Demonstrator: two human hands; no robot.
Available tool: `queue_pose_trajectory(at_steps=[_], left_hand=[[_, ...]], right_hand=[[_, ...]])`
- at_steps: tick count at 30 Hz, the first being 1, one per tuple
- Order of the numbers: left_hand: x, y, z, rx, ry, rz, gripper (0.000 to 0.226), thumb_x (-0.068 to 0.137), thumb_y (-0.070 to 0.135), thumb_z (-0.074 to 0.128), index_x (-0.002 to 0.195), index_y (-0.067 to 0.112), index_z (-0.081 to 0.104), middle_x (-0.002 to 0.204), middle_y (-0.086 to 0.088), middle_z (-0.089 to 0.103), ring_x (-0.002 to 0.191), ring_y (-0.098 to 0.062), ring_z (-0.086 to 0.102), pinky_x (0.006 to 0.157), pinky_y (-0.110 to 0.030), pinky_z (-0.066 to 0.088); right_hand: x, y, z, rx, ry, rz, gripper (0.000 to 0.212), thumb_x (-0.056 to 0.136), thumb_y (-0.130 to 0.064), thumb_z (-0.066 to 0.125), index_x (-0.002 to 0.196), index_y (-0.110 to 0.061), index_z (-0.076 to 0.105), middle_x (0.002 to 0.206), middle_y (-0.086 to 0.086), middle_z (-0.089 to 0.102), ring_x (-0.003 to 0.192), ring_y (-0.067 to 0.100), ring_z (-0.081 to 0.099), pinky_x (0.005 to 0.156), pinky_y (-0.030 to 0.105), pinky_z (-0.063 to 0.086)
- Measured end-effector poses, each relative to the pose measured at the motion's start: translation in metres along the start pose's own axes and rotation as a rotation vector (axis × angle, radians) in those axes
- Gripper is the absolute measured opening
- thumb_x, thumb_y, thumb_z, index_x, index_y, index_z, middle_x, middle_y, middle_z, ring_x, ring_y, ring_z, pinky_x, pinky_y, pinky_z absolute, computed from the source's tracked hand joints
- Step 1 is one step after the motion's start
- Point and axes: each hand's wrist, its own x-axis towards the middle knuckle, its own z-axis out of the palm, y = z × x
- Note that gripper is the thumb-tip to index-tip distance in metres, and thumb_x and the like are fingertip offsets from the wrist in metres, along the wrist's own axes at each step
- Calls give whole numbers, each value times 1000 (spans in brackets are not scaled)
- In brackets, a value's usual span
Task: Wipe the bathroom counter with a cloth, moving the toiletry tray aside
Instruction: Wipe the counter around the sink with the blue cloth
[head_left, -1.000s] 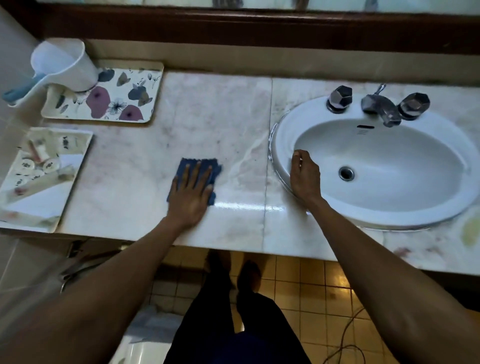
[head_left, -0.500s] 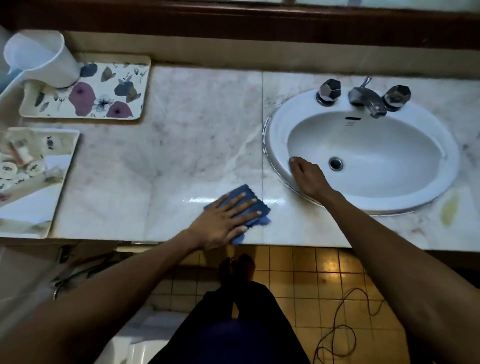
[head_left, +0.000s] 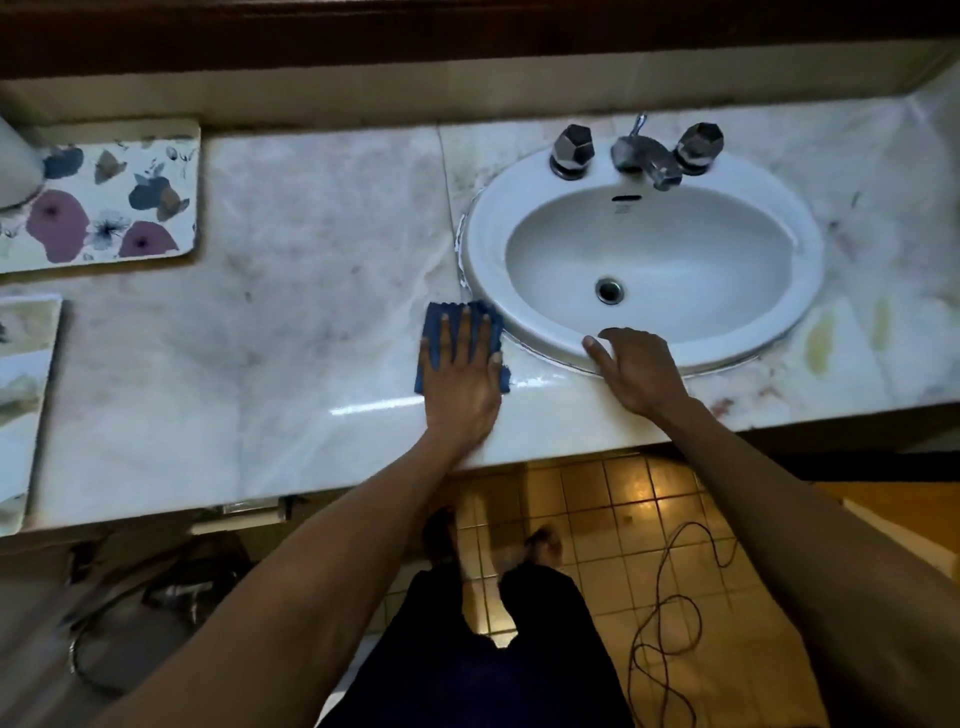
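The left hand (head_left: 460, 379) lies spread flat on the folded blue cloth (head_left: 435, 332) at the pale marble table's (head_left: 311, 291) front edge; the right hand (head_left: 636, 371), fingers loosely open, rests on the white oval sink's (head_left: 810, 249) near rim. Unwiped marble likely remains right of the sink. The flowered rectangular tray (head_left: 104, 208) sits well left, by the wall.

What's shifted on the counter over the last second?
The left hand has swept the blue cloth rightward across the counter, now pressing it flat beside the sink rim. The right hand slid from the rim's left side to its front edge. Nothing was picked up or released; the floral tray hasn't moved.
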Motion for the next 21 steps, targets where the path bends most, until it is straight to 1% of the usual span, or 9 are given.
queue_pose_trajectory(at_steps=[3,6,10,13,15,17,19,21], left_hand=[[-31,32,13,13,-49,117,59,107,41,23,161,19,13,169,-5,10,156,-29,0,124,-54,9],[-50,61,25,17,-120,162,61,106,46,18,161,22,4,170,-1,-1,156,-24,-11,125,-53,3],[-60,99,40,56,-159,251,62,106,47,15,161,24,-2,169,0,-7,155,-23,-15,125,-53,3],[-65,126,47,76,-140,261,62,107,46,19,161,24,-2,169,0,-8,155,-23,-15,125,-52,1],[-69,145,53,99,-115,267,61,107,46,20,161,24,0,169,-1,-5,156,-23,-12,126,-51,1],[-70,165,60,106,-103,265,60,107,46,19,161,25,2,170,0,-1,156,-23,-9,125,-50,3],[-70,188,68,120,-87,269,59,107,46,18,161,26,5,170,1,4,156,-23,-5,125,-49,5],[-68,212,77,115,-82,284,58,107,44,18,161,26,9,169,1,9,157,-23,-1,125,-49,6]], right_hand=[[-10,16,-1,15,24,45,68,98,-61,24,117,-11,65,115,10,70,109,30,61,102,45,39],[-21,31,-8,3,10,12,62,98,-57,24,122,-13,61,120,8,66,116,28,56,110,48,31],[-33,68,-29,21,-22,-82,53,100,-48,27,128,-13,57,126,8,63,119,29,53,110,48,30],[-44,107,-49,70,-24,-133,43,104,-39,34,134,-15,53,136,7,57,129,28,48,111,51,28],[-51,133,-58,112,-15,-195,38,103,-32,41,132,-12,55,139,8,56,131,28,48,109,49,32],[-57,156,-65,160,4,-221,38,100,-30,46,128,-7,58,136,14,59,127,32,52,106,49,39],[-67,181,-74,213,19,-196,37,100,-28,48,126,-3,59,130,17,62,121,35,56,104,45,42],[-79,206,-81,257,40,-162,38,101,-28,49,130,-4,57,131,15,62,122,33,55,104,37,39]])
